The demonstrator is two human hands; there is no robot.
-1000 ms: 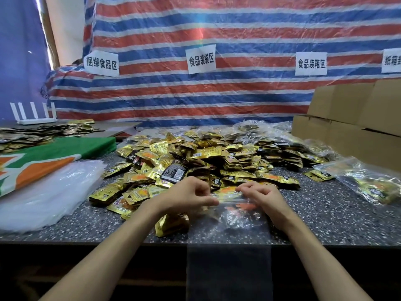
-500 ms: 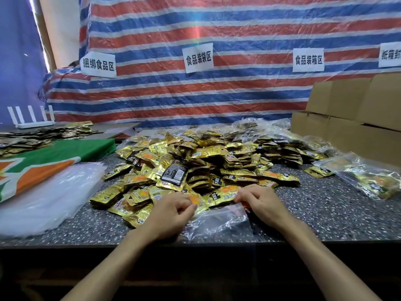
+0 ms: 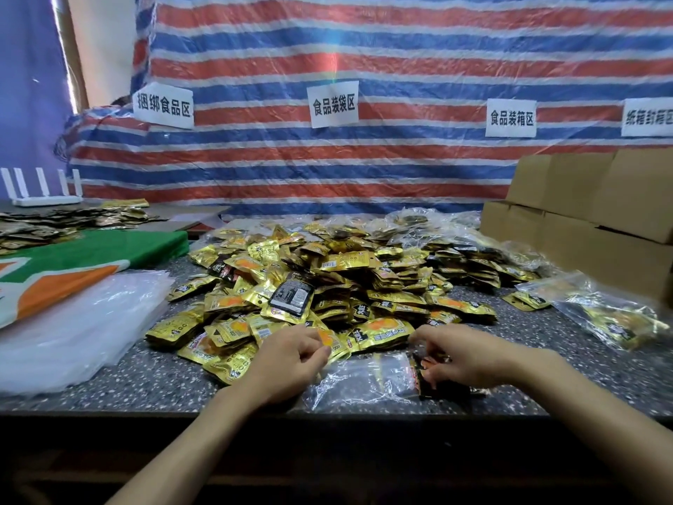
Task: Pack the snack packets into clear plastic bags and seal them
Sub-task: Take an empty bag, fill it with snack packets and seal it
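Clear bag (image 3: 364, 379) just beside left hand (image 3: 291, 360)

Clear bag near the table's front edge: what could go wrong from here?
The clear bag lies close to the table edge and could slide off. The packets sit bunched at its right end, under the right hand; they might spill or foul the seal.

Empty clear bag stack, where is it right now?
Head view: the bag stack lies on the table at left, in front of the green and orange cloth, left of the packet pile.
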